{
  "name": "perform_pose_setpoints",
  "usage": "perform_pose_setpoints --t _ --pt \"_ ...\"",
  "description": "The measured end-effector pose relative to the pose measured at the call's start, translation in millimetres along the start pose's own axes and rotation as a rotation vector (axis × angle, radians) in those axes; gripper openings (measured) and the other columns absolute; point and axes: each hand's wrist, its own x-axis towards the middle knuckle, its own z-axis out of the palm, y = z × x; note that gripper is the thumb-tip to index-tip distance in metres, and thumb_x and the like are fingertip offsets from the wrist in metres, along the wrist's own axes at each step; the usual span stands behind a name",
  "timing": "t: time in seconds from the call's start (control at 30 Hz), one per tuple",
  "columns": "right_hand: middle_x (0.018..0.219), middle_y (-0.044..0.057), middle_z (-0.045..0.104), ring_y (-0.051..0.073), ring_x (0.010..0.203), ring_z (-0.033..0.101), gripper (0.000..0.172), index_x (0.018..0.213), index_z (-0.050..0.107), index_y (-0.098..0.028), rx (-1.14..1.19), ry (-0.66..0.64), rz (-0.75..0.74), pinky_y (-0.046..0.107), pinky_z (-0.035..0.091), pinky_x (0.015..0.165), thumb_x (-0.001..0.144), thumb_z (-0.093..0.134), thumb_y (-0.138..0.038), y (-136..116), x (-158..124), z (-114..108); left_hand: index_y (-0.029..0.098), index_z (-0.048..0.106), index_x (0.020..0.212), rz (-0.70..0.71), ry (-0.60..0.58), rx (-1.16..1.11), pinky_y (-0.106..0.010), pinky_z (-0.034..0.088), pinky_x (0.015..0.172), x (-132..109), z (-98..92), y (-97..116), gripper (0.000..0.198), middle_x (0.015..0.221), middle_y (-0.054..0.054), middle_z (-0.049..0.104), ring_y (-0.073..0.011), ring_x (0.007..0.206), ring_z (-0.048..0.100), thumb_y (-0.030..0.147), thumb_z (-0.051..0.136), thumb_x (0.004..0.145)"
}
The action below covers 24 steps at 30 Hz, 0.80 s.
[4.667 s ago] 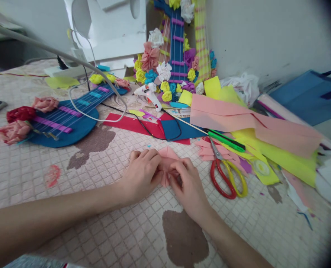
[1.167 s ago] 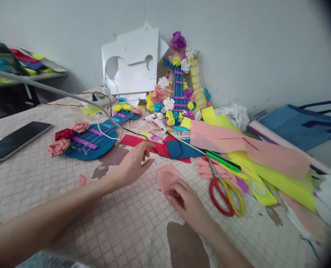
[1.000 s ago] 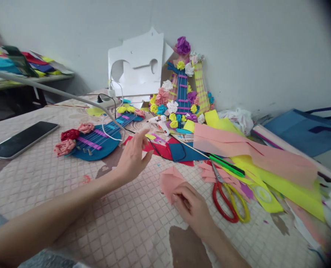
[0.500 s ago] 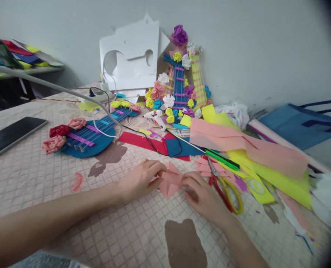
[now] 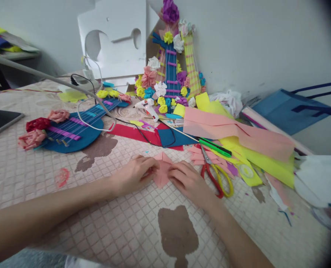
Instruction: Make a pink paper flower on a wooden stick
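A small creased piece of pink paper [image 5: 162, 172] lies between my hands on the quilt-patterned table cover. My left hand [image 5: 136, 173] pinches its left side, fingers curled and thumb beneath. On its right side my right hand [image 5: 189, 182] has its fingers closed at the paper's edge. The fingertips partly cover both sides of the paper. Just right of my right hand lie red-and-yellow-handled scissors [image 5: 217, 178], with pink paper strips [image 5: 196, 154] beyond their blades.
A blue paper guitar [image 5: 73, 132] with paper roses lies at left, near a phone [image 5: 2, 121]. A white glue gun [image 5: 150, 108], green cutter [image 5: 215, 147] and pink sheet [image 5: 238, 128] lie farther back. Flower-covered guitars [image 5: 171, 70] lean against the wall, beside a white cut-out board [image 5: 115, 41].
The view has shifted, so the scene sits further left and higher. My hands have come closer together, and the pink paper between them looks narrower.
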Motion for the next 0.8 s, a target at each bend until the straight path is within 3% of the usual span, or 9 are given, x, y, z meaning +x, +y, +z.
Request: perform_pose_setpoints --t 0.17,0.3,0.37,0.47,0.53,0.67,0.8 --pt "0.1 0.007 0.061 0.021 0.098 0.053 0.013 0.094 0.059 -0.021 0.067 0.056 0.054 0.038 0.045 0.086 0.091 0.047 -0.017 -2.2 -0.8 3.1 0.018 0.054 0.089 0.077 -0.032 0.019 -0.034 0.041 0.082 0.0 -0.1 6.3 0.007 0.092 -0.003 0.063 -0.0183 0.09 0.057 0.016 0.055 0.083" --pt "0.096 0.006 0.059 0.018 0.094 0.055 0.014 0.092 0.059 -0.02 0.182 0.23 0.18 0.033 0.046 0.083 0.088 0.047 -0.012 0.6 -1.0 6.2 0.019 0.056 0.088 0.18 -0.108 0.015 -0.037 0.04 0.084 -1.2 5.1 18.2 0.009 0.098 -0.004 0.062 -0.0203 0.094 0.057 0.024 0.061 0.082" --pt "0.092 0.005 0.059 0.017 0.089 0.056 0.013 0.09 0.058 -0.02 0.211 0.306 0.267 0.031 0.047 0.077 0.087 0.048 -0.013 4.3 0.6 6.7 0.019 0.056 0.093 0.179 -0.097 -0.016 -0.036 0.04 0.086 -1.6 7.3 20.3 0.012 0.1 -0.005 0.061 -0.0201 0.097 0.056 0.02 0.06 0.082" --pt "0.088 0.004 0.06 0.015 0.076 0.057 0.011 0.089 0.057 -0.019 0.251 0.304 0.421 0.027 0.047 0.065 0.086 0.048 -0.015 11.3 7.2 5.9 0.018 0.054 0.095 0.014 0.1 -0.056 -0.033 0.044 0.08 2.6 6.3 11.3 0.012 0.099 -0.006 0.06 -0.0182 0.092 0.056 0.014 0.052 0.083" --pt "0.085 0.003 0.061 0.014 0.072 0.057 0.01 0.088 0.057 -0.018 0.239 0.25 0.483 0.027 0.046 0.064 0.084 0.048 -0.014 16.1 14.7 5.3 0.018 0.053 0.095 -0.127 0.224 -0.065 -0.03 0.046 0.068 9.5 3.0 -1.6 0.011 0.094 -0.006 0.059 -0.0156 0.078 0.056 0.02 0.05 0.085" --pt "0.075 0.002 0.059 0.015 0.072 0.054 0.008 0.073 0.054 -0.018 0.172 0.171 0.489 0.028 0.042 0.066 0.078 0.054 -0.013 23.3 32.9 8.2 0.016 0.056 0.09 -0.322 0.115 0.01 -0.027 0.042 0.058 27.2 -2.0 -23.7 0.017 0.085 -0.005 0.059 -0.0145 0.065 0.054 0.031 0.05 0.085" --pt "0.075 0.001 0.058 0.016 0.073 0.052 0.01 0.071 0.053 -0.018 0.132 0.134 0.503 0.029 0.038 0.065 0.073 0.058 -0.011 25.0 43.8 15.0 0.016 0.057 0.076 -0.287 0.063 0.017 -0.028 0.041 0.06 37.3 1.9 -24.2 0.009 0.08 -0.004 0.058 -0.0168 0.068 0.056 0.025 0.058 0.075"
